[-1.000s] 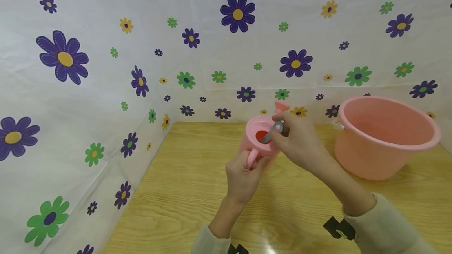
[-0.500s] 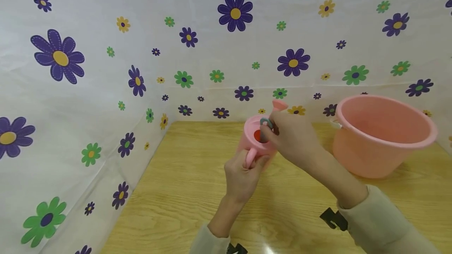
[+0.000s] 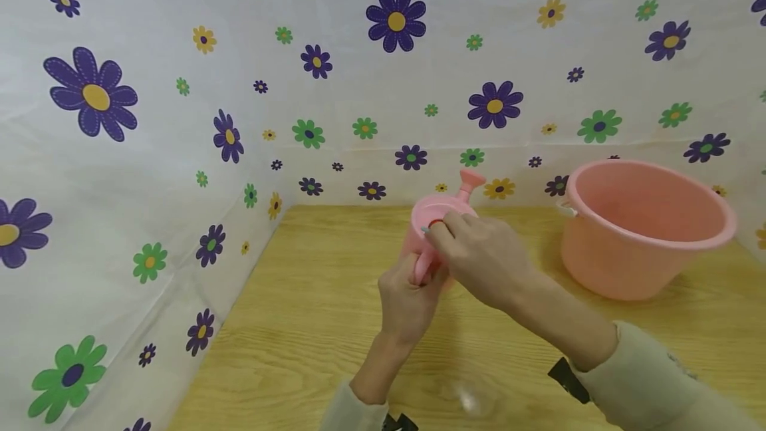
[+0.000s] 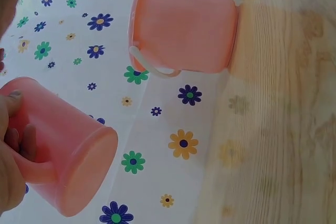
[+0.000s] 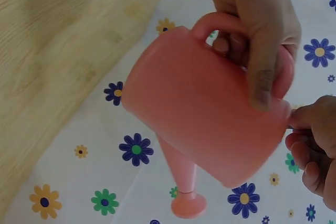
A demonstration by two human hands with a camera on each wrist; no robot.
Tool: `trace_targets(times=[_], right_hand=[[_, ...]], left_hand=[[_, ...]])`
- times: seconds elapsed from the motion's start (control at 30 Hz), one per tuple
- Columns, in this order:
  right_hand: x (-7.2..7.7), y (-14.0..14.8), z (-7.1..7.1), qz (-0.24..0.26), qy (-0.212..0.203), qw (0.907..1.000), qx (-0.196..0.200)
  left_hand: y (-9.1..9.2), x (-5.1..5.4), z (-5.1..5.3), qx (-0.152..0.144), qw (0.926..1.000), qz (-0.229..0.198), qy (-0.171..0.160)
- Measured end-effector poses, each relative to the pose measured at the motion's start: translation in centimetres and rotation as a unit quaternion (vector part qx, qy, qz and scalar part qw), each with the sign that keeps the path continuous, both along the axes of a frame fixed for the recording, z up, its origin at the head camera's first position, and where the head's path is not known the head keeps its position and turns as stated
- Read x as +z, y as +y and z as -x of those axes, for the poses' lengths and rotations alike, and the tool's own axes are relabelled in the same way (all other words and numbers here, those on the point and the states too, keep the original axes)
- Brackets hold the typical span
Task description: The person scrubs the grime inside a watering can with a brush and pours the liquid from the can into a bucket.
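Two hands: left grips the watering can (by its handle), right pinches a bluish piece.

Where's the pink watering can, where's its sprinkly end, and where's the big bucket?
Pink watering can [image 5: 205, 106]: right wrist view, on the side of its body.
Sprinkler head [image 5: 189, 206]: right wrist view, on its flared end.
Pink bucket [image 3: 625, 263]: head view, on its outer wall.

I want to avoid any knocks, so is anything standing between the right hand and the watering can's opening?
Nothing visible does. The right hand is directly at the opening, pinching a small bluish object. The left hand grips the watering can by its handle, and the bucket stands apart to the right.
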State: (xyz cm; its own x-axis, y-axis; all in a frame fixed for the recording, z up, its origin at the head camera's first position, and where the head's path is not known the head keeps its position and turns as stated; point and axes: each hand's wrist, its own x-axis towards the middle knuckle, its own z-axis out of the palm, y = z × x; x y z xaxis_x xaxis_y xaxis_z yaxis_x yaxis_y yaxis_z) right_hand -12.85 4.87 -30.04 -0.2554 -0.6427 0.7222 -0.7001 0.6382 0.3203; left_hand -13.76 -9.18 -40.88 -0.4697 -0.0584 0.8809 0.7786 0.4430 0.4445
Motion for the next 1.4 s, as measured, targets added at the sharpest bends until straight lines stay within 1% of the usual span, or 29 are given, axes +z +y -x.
trace_targets(times=[0.07, 0.1, 0.2, 0.27, 0.3, 0.33, 0.43, 0.53, 0.63, 0.7, 0.8, 0.87, 0.93, 1.0, 1.1, 1.13, 1.2, 1.27, 1.33, 1.37, 1.4], right_hand=[[-0.5, 0.1, -0.2, 0.01, 0.004, 0.9999, -0.002], [-0.5, 0.2, -0.2, 0.022, 0.01, 0.9997, 0.001], [-0.2, 0.4, -0.2, 0.069, 0.041, 0.9966, 0.017], [0.1, 0.4, -0.1, 0.09, 0.056, 0.994, 0.025], [0.1, 0.3, 0.0, 0.095, 0.059, 0.9934, 0.025], [0.1, 0.3, 0.2, 0.096, 0.06, 0.9935, 0.016], [-0.2, 0.4, 0.8, 0.095, 0.043, 0.9945, -0.012], [-0.3, 0.3, 1.1, 0.092, 0.023, 0.9949, -0.036], [0.0, 0.1, 0.9, 0.09, 0.01, 0.9953, -0.036], [0.2, -0.2, 0.9, 0.08, -0.002, 0.9959, -0.042], [0.2, -0.6, 1.2, 0.076, -0.055, 0.9939, -0.059], [0.0, -0.9, 1.4, 0.073, -0.092, 0.9906, -0.072], [0.0, -1.1, 1.4, 0.079, -0.121, 0.9867, -0.074], [0.3, -1.3, 1.1, 0.078, -0.118, 0.987, -0.076], [0.9, -1.6, 0.8, 0.072, -0.106, 0.988, -0.086], [1.0, -1.7, 0.8, 0.06, -0.102, 0.9884, -0.096], [1.0, -1.8, 1.0, 0.041, -0.115, 0.9861, -0.113], [0.8, -1.8, 1.1, 0.009, -0.124, 0.9829, -0.136], [0.4, -1.6, 1.4, 0.005, -0.132, 0.9809, -0.143], [0.2, -1.5, 1.4, 0.02, -0.137, 0.9807, -0.139], [0.2, -1.3, 1.4, 0.034, -0.132, 0.9822, -0.129]], left_hand=[[0.1, 0.0, -0.1, 0.004, 1.0, 0.004, 0.003], [0.1, 0.0, -0.2, 0.001, 1.0, 0.006, 0.005], [0.1, 0.2, -0.2, -0.009, 0.9999, 0.008, 0.005], [0.1, 0.3, -0.3, -0.009, 0.9999, 0.007, 0.003], [0.2, 0.3, -0.3, -0.011, 0.9999, 0.006, 0.0], [0.2, 0.4, -0.3, -0.01, 0.9999, 0.004, -0.003], [0.3, 0.2, -0.3, -0.002, 1.0, 0.005, -0.008], [0.3, -0.1, -0.2, 0.003, 0.9999, 0.007, -0.007], [0.3, -0.3, -0.1, 0.014, 0.9998, 0.012, 0.002], [0.3, -0.3, 0.0, 0.023, 0.9996, 0.014, 0.01], [0.3, -0.2, -0.1, 0.03, 0.9995, 0.013, 0.005], [0.3, -0.3, -0.1, 0.026, 0.9996, 0.009, -0.004], [0.3, -0.4, -0.1, 0.02, 0.9996, 0.005, -0.017], [0.3, -0.6, -0.1, 0.02, 0.9996, 0.003, -0.02], [0.2, -0.8, -0.1, 0.028, 0.9995, 0.003, -0.011], [0.2, -0.9, -0.1, 0.029, 0.9996, 0.0, -0.006], [0.3, -0.8, -0.1, 0.034, 0.9994, -0.009, 0.001], [0.5, -0.9, 0.0, 0.032, 0.9993, -0.02, 0.0], [0.7, -0.9, 0.0, 0.028, 0.9992, -0.029, -0.004], [0.8, -1.0, 0.1, 0.029, 0.9991, -0.031, -0.006], [0.9, -1.0, 0.1, 0.03, 0.999, -0.032, -0.007]])
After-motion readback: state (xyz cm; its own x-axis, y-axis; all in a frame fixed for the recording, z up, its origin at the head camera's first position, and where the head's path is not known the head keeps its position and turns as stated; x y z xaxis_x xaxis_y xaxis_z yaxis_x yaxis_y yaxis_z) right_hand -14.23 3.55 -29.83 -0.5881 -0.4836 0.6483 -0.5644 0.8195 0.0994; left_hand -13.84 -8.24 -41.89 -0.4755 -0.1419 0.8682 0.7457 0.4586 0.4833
